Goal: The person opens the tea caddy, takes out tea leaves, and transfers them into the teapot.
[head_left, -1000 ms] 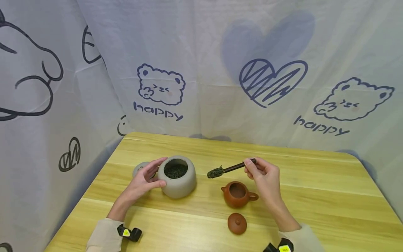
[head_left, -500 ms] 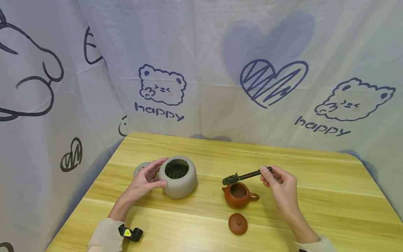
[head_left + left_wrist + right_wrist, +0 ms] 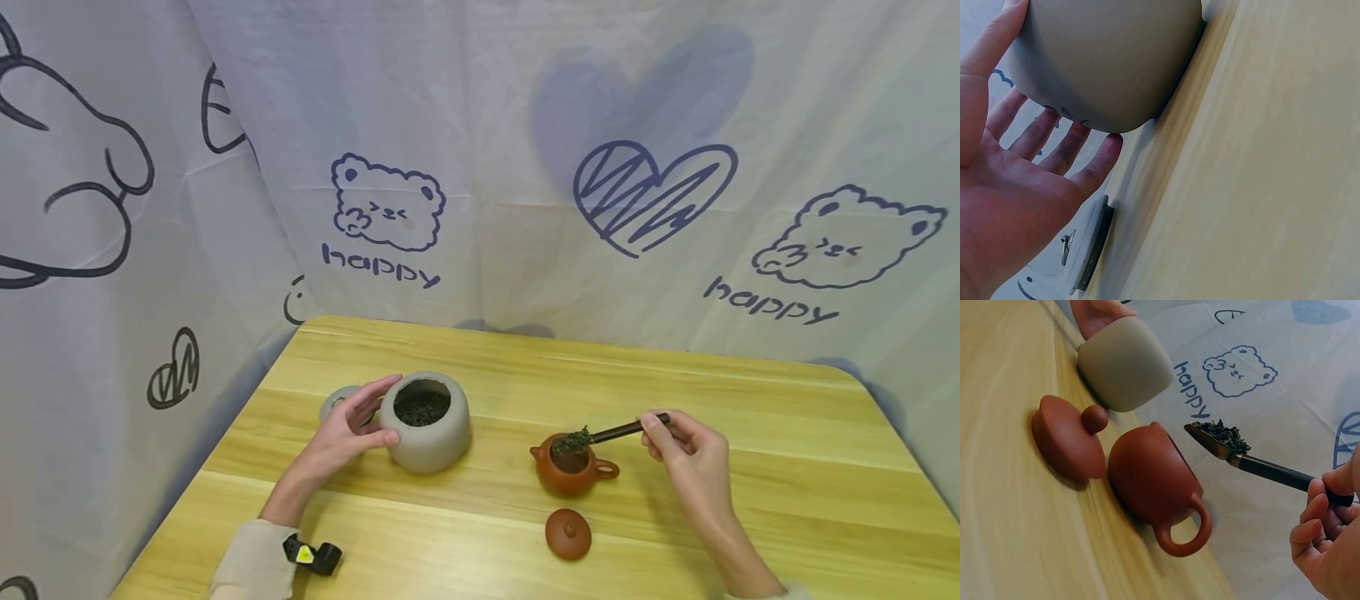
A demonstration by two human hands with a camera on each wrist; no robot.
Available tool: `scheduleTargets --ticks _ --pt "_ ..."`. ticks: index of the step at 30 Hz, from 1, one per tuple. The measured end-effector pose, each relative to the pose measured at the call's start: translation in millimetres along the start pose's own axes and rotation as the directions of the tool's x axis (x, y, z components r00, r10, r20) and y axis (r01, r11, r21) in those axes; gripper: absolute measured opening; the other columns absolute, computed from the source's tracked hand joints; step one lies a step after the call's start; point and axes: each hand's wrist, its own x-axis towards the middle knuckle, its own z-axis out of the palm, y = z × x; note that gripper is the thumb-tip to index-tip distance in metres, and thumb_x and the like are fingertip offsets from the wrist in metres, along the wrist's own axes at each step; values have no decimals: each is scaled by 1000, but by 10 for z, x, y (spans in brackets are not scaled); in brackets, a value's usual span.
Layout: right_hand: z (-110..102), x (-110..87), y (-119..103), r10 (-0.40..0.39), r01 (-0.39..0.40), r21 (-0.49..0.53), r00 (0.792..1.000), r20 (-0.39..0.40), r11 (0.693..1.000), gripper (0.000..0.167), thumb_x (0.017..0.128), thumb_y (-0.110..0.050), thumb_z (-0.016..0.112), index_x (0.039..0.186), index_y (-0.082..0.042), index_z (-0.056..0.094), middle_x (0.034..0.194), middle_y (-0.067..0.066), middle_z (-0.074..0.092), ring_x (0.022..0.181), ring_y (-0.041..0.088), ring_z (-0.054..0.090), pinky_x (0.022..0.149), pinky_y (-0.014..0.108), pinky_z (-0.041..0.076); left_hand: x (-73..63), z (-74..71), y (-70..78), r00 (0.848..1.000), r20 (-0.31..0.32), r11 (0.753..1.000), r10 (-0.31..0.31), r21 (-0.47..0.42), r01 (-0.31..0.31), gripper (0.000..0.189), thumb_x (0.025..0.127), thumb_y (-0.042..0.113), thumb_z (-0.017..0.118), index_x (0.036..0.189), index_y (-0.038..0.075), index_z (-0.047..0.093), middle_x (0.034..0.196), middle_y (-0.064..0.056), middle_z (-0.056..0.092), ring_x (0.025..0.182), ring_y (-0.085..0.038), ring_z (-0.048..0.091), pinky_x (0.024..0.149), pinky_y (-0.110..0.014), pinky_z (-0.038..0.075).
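My left hand steadies a grey tea jar, thumb at its front and fingers round its far side; dark tea leaves lie inside. My right hand pinches the dark handle end of a tea scoop. Its metal bowl bears a heap of tea leaves and hangs over the mouth of a brown clay teapot. In the right wrist view the scoop is above the rim, apart from it. The teapot's handle points right, its spout left.
The round teapot lid lies on the wooden table, in front of the teapot. Behind the left hand is the grey jar lid, partly hidden, its metal ring showing in the left wrist view. A printed cloth hangs behind the table.
My right hand has moved right and toward me, carrying the loaded scoop from between jar and teapot to over the teapot's mouth. My left hand and the jar have stayed in place.
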Motion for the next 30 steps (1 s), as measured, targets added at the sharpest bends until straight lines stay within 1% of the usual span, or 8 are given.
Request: scheduleTargets --ticks 4,12,16,21,25,30 --pt "-21 -6 46 0 0 -14 1000 -7 1000 29 103 -21 66 103 7 72 78 2 72 72 9 67 71 21 58 7 1 0 1000 1 1000 -5 0 5 76 92 5 78 157 14 42 162 -10 38 149 -33 32 112 -26 40" --pt "-21 -6 107 -19 19 -48 1000 -1 999 26 103 -19 66 103 6 73 79 0 71 72 9 67 70 23 59 13 2 -5 1000 2 1000 -7 -6 7 76 91 4 77 158 14 41 162 -10 38 149 -32 32 113 -26 39" --pt "-7 -4 105 -59 59 -51 998 -1 997 22 102 -16 67 102 5 74 80 1 71 73 9 69 71 22 60 7 -2 -2 1000 0 1000 -9 -5 9 76 92 4 77 158 14 41 162 -10 38 149 -32 32 112 -24 40" --pt "16 -2 91 -123 123 -68 992 2 990 17 101 -11 68 101 5 74 79 2 70 73 9 69 71 22 60 4 -1 9 1000 -2 1000 -10 -7 10 77 91 4 77 158 12 40 162 -12 38 148 -28 36 109 -25 43" --pt "32 -12 85 -146 146 -85 989 -1 986 13 100 -9 69 99 3 74 77 3 69 70 9 68 68 21 58 9 2 17 1000 -1 1000 -8 -2 8 77 91 3 78 158 12 41 162 -12 38 147 -26 37 109 -25 43" --pt "45 -29 90 -167 167 -96 986 6 981 10 99 -8 70 98 1 75 78 12 69 66 11 65 58 18 53 8 9 16 1000 -2 1000 -11 1 11 76 91 3 77 158 12 41 161 -12 38 148 -31 35 110 -25 42"
